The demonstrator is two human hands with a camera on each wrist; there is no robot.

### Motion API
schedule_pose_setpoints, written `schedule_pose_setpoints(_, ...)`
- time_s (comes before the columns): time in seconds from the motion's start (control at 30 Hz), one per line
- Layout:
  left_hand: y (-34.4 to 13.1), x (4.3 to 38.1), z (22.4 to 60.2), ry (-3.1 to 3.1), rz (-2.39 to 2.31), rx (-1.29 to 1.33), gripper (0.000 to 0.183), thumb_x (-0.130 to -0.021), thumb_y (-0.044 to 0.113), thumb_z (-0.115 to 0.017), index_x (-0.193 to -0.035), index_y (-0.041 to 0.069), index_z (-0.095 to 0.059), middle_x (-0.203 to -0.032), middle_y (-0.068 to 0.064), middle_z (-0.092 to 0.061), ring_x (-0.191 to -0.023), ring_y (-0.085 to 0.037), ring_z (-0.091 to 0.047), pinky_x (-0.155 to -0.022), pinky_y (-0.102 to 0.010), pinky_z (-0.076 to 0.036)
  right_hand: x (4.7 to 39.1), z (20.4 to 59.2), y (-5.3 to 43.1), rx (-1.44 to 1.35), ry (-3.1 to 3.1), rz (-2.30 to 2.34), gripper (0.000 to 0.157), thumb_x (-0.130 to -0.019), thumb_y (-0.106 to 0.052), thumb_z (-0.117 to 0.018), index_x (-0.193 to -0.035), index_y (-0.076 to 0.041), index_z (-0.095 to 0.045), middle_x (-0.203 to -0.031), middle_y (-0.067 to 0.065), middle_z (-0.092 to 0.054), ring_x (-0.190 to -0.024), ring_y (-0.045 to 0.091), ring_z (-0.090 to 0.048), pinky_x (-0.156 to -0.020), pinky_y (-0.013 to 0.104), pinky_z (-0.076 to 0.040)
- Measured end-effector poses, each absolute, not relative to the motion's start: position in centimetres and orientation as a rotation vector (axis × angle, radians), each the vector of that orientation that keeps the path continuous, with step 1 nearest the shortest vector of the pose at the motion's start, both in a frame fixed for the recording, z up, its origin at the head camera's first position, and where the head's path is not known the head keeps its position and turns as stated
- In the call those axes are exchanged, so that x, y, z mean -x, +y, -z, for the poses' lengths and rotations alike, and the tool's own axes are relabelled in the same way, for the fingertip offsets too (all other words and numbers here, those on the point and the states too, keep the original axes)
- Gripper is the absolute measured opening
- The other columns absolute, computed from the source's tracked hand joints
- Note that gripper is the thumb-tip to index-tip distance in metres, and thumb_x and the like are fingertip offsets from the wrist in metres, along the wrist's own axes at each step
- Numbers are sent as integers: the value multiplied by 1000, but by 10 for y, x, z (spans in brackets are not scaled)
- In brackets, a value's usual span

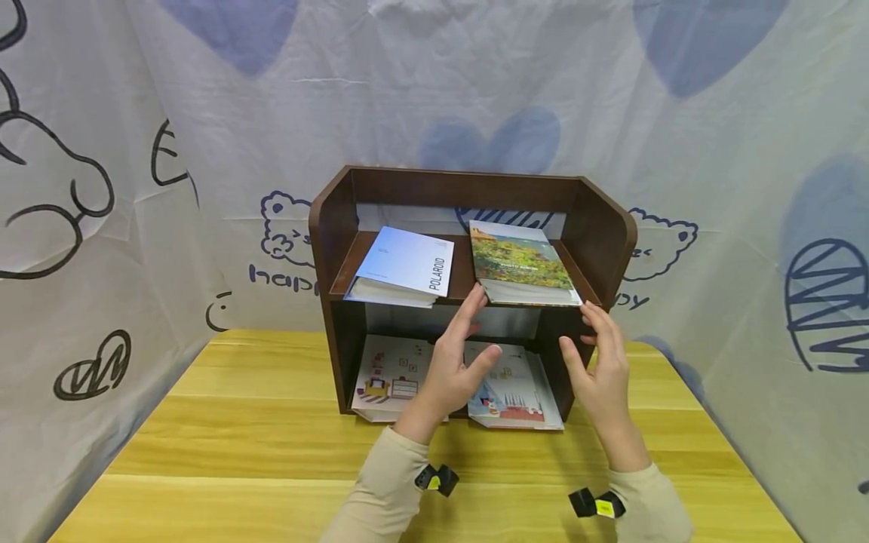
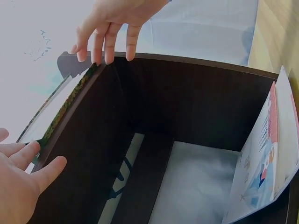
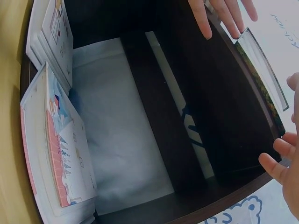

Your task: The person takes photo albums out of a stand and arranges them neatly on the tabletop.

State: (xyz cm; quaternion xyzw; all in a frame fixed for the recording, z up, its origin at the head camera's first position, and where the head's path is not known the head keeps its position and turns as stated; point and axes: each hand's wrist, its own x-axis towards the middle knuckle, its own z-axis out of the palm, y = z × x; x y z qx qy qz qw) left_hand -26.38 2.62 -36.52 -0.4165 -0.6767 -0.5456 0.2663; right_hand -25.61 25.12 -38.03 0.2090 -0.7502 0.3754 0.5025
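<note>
A book with a painted landscape cover (image 1: pixel 519 260) lies flat on the right side of the upper shelf, its page edges facing front. My left hand (image 1: pixel 458 366) is at its front left corner, thumb apart and fingers extended. At the opposite front corner, my right hand (image 1: pixel 603 366) has its fingertips right at the edge, fingers spread and slightly bent. Both hands also show beside the landscape book (image 2: pixel 70 105) in the left wrist view. To the left on that shelf lies a blue and white book marked POLAROID (image 1: pixel 407 260).
The dark brown two-tier shelf (image 1: pixel 468 186) stands on a yellow wooden table (image 1: pixel 258 437). Its lower tier holds a picture book at left (image 1: pixel 387 373) and another at right (image 1: pixel 509 385). A white cloth with blue hearts and black drawings (image 1: pixel 475 98) hangs behind and around.
</note>
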Motion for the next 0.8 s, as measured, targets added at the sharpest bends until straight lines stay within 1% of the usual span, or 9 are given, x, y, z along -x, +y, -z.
schedule_pose_setpoints(0.1,27,263,365,-1823,1477,1126,88,-96,65,-36,-154,1,-20,-162,-18,-20,-145,-31,-33,-104,-55,-45,255,380,250,-517,-1808,-917,52,-86,-3,-67,-135,3,-52,-137,24,-52,-114,30,-52,-91,9,-44)
schedule_pose_setpoints(0.17,28,263,365,-1823,1474,1127,88,-96,65,-36,-154,1,-20,-162,-17,-20,-145,-30,-32,-105,-53,-45,254,380,250,-521,-1808,-926,53,-85,-2,-67,-136,2,-52,-138,24,-51,-114,31,-53,-91,8,-44)
schedule_pose_setpoints(0.33,29,262,366,-1825,1468,1133,88,-96,66,-36,-154,2,-20,-162,-16,-20,-146,-28,-32,-107,-46,-46,252,379,249,-517,-1802,-954,55,-83,0,-68,-136,1,-52,-138,23,-52,-114,26,-53,-90,8,-45)
schedule_pose_setpoints(0.5,30,260,367,-1822,1476,1137,87,-96,66,-36,-154,3,-20,-162,-16,-19,-146,-28,-31,-107,-46,-46,249,379,249,-513,-1798,-959,56,-82,1,-68,-135,2,-52,-138,24,-52,-113,26,-53,-90,8,-45)
schedule_pose_setpoints(0.7,31,258,368,-1792,1490,1149,86,-97,64,-36,-154,0,-21,-162,-18,-20,-145,-30,-32,-108,-43,-45,247,379,250,-510,-1781,-976,56,-81,3,-68,-135,3,-52,-137,24,-52,-115,14,-53,-89,8,-45)
schedule_pose_setpoints(0.8,31,258,368,-1783,1499,1152,86,-97,64,-37,-153,0,-21,-161,-18,-20,-145,-30,-32,-109,-43,-44,247,380,250,-512,-1770,-978,57,-79,5,-68,-134,4,-53,-137,25,-53,-115,16,-54,-90,9,-45)
